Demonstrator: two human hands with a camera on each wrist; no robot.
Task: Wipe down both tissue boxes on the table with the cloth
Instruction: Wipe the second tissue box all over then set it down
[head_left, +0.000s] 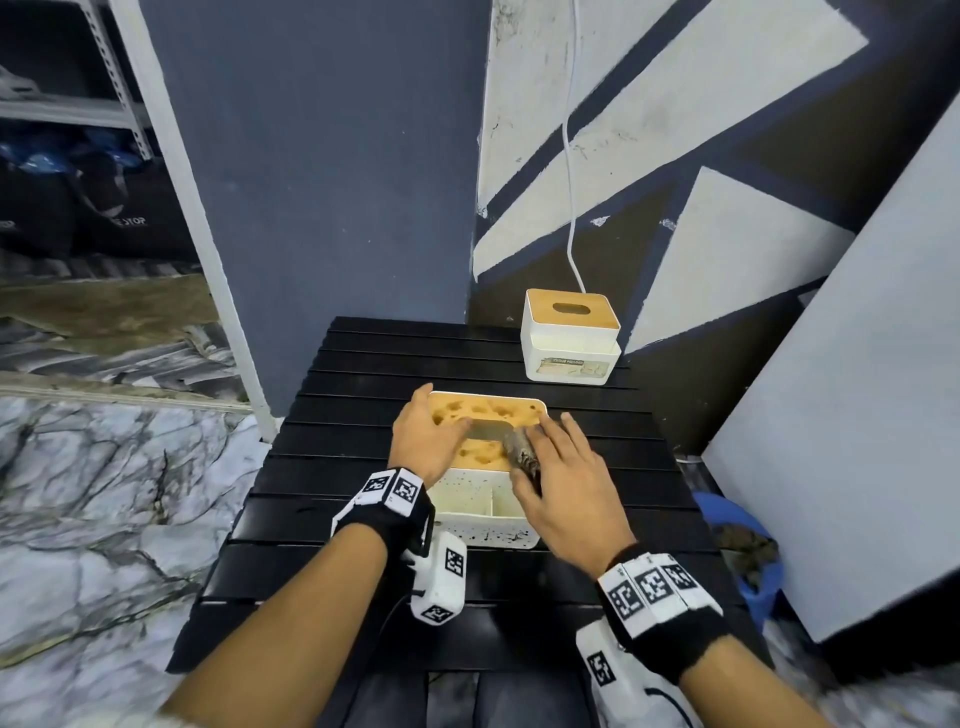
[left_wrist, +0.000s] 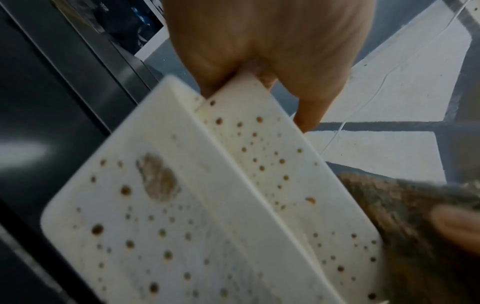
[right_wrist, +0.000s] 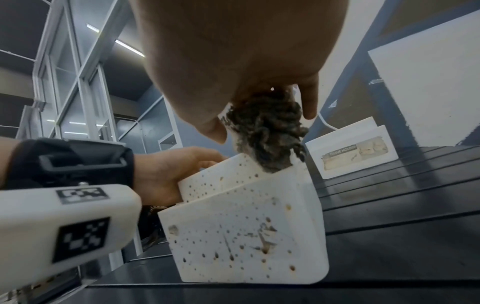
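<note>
Tissue boxes stood on the black slatted table (head_left: 363, 467). From the head, the spotted near box (head_left: 483, 525) sat under both hands: the left hand (head_left: 423, 436) curled over its left edge, the right hand (head_left: 563, 493) pressing the bunched cloth (head_left: 522, 454) onto its wooden lid. Behind this box, rightward, stood the far box (head_left: 569, 338).

From the left wrist, fingers (left_wrist: 306, 107) gripped the box's far edge.

From the right wrist, fingers (right_wrist: 310, 98) closed around the cloth at the near box's top.

bare table (head_left: 363, 364) left of far tissue box (head_left: 569, 338)
</note>
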